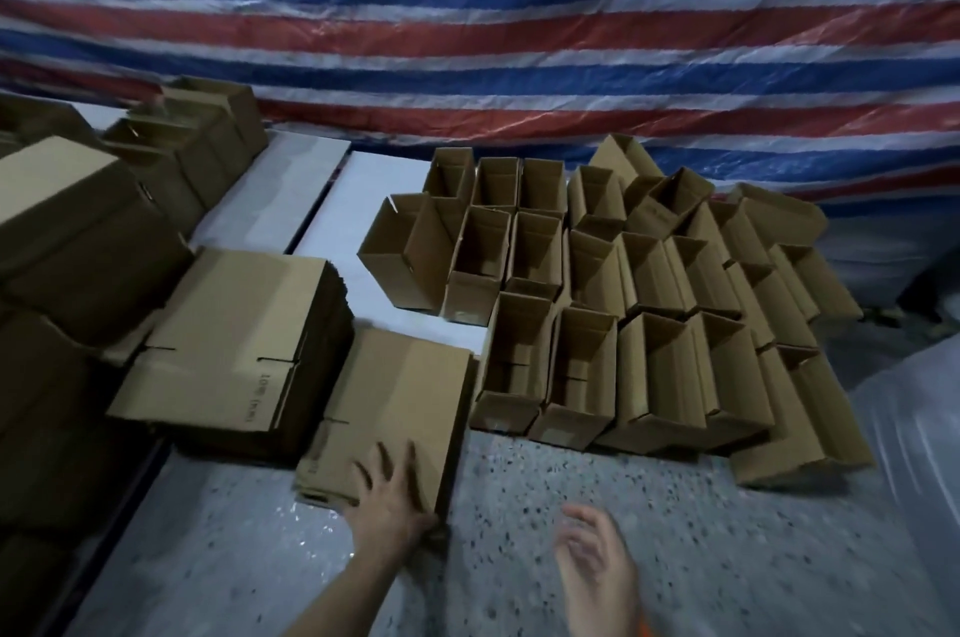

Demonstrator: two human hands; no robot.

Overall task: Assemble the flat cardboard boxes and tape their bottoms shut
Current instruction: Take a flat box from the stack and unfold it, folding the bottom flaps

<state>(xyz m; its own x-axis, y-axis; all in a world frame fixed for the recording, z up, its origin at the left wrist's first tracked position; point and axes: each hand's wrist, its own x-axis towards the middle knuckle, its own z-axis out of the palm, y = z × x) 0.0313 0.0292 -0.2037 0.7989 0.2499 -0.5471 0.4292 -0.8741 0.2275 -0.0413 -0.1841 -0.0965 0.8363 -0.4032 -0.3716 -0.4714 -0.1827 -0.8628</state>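
Now 2 hands: L hand (pixel 387 496) touches 1 flat-box stack (pixel 405 376), R hand (pixel 592 553) hovers.

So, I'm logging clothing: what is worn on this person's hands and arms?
Nothing that shows: the left hand and right hand have no gloves, and both forearms are bare of sleeves. No watch or ring is visible, though the picture is blurred. An orange scrap by the right forearm is unclear.
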